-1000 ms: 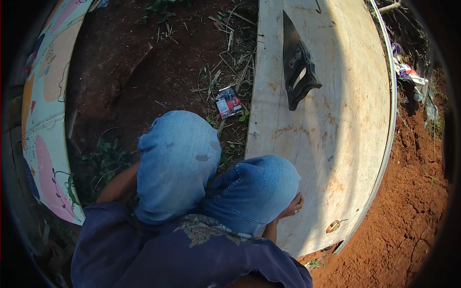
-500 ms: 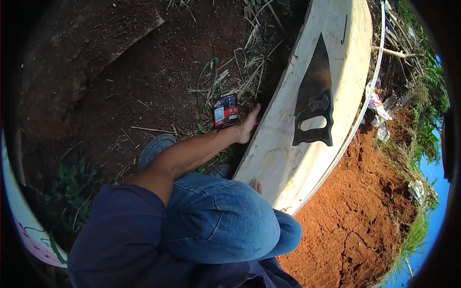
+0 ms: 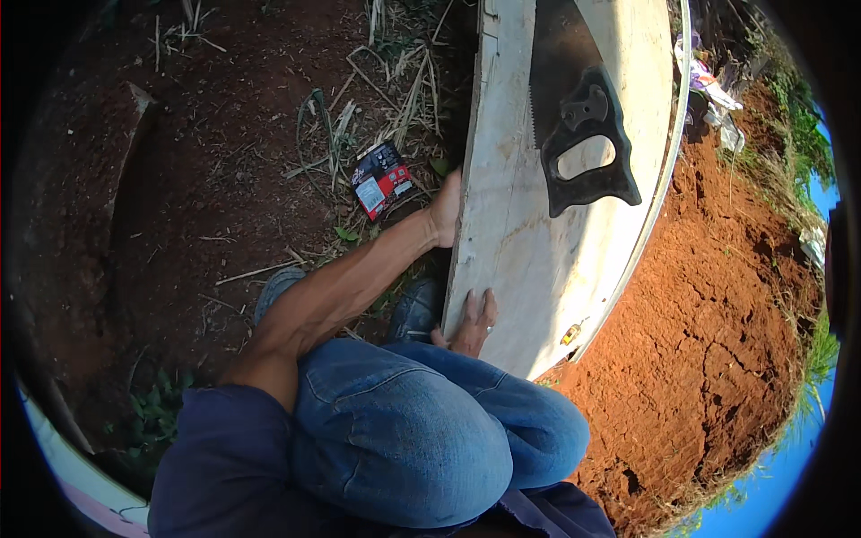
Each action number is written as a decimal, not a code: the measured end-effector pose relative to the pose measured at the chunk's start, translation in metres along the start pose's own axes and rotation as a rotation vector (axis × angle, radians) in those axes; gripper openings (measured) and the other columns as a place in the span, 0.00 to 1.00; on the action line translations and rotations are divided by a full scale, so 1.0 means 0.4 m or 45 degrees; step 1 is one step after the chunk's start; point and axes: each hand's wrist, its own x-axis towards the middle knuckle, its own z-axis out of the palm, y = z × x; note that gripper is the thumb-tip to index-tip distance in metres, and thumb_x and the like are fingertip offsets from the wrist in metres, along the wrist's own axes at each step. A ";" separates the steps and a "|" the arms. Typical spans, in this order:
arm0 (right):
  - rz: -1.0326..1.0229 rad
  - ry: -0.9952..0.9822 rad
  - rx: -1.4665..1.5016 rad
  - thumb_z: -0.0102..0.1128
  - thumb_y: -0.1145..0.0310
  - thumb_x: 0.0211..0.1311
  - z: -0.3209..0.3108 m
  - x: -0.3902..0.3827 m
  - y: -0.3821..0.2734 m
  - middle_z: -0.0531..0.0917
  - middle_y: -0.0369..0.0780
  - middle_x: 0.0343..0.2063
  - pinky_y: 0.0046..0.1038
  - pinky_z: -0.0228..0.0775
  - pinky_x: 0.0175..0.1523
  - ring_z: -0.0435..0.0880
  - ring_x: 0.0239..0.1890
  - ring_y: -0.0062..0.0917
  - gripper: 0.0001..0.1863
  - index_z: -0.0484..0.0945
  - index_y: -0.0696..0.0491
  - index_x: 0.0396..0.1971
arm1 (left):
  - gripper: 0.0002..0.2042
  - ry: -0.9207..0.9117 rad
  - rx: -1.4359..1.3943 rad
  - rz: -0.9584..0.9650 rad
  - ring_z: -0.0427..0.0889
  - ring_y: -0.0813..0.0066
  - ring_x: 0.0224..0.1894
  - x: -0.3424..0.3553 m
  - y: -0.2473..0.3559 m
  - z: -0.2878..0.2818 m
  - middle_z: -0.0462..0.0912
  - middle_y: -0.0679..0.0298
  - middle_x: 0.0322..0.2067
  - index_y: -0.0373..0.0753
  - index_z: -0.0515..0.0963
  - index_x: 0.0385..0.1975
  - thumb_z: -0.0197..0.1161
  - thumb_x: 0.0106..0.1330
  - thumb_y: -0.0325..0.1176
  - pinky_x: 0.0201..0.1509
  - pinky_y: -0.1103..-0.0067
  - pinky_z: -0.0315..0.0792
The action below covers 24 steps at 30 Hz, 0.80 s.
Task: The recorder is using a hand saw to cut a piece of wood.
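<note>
A long pale wooden board (image 3: 511, 255) lies in front of my knees. My left hand (image 3: 446, 211) grips its left edge, with the fingers hidden behind or beneath that edge. Closer to me, my right hand (image 3: 473, 327) rests on the near end of the board. Its fingers lie stretched out and apart on the wood, a ring shows on one, and the thumb is by the left edge. On the board, beyond both hands, rests a handsaw (image 3: 592, 188) with a black handle, its blade pointing away from me and cut off by the picture's top.
A black and red packet (image 3: 381, 179) lies on dry stalks left of the board. A small yellow object (image 3: 571, 334) is at the board's near right edge. Cracked red soil (image 3: 682, 377) slopes on the right. My shoe (image 3: 415, 312) is beside the board.
In the picture, the board, saw and packet have shifted left and upward. My right hand, mostly hidden behind my knee before, now shows on the board. My left hand stays at the board's edge.
</note>
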 end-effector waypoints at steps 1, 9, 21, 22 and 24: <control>-0.049 -0.017 -0.010 0.72 0.68 0.35 -0.001 0.001 -0.006 0.55 0.59 0.67 0.55 0.48 0.70 0.53 0.68 0.59 0.49 0.63 0.53 0.66 | 0.35 0.079 0.064 0.016 0.71 0.60 0.64 -0.001 0.006 -0.002 0.70 0.54 0.64 0.35 0.64 0.66 0.40 0.70 0.58 0.70 0.64 0.62; 0.387 0.236 0.304 0.69 0.72 0.48 -0.042 -0.193 0.039 0.69 0.51 0.60 0.44 0.61 0.64 0.68 0.62 0.47 0.35 0.70 0.51 0.61 | 0.31 0.771 0.567 0.097 0.67 0.57 0.66 -0.025 0.041 -0.019 0.70 0.58 0.64 0.40 0.66 0.65 0.42 0.72 0.57 0.71 0.56 0.57; 1.180 0.850 0.447 0.62 0.76 0.58 0.167 -0.669 0.043 0.81 0.45 0.27 0.32 0.74 0.35 0.82 0.28 0.35 0.04 0.79 0.59 0.32 | 0.32 0.775 1.085 -0.102 0.57 0.51 0.72 -0.194 0.116 0.031 0.58 0.48 0.70 0.34 0.55 0.68 0.47 0.74 0.52 0.73 0.54 0.56; 1.105 0.853 0.470 0.62 0.76 0.58 0.169 -0.640 0.044 0.81 0.45 0.27 0.32 0.74 0.35 0.83 0.28 0.35 0.04 0.79 0.59 0.32 | 0.32 0.775 1.109 -0.076 0.57 0.51 0.72 -0.198 0.145 0.036 0.58 0.48 0.70 0.34 0.55 0.68 0.47 0.74 0.52 0.73 0.54 0.56; 1.012 0.851 0.570 0.62 0.76 0.59 0.158 -0.564 0.044 0.82 0.46 0.26 0.30 0.74 0.33 0.83 0.26 0.35 0.04 0.79 0.59 0.33 | 0.31 0.879 1.336 0.117 0.60 0.51 0.70 -0.237 0.240 0.067 0.60 0.48 0.68 0.34 0.55 0.68 0.46 0.75 0.52 0.72 0.57 0.60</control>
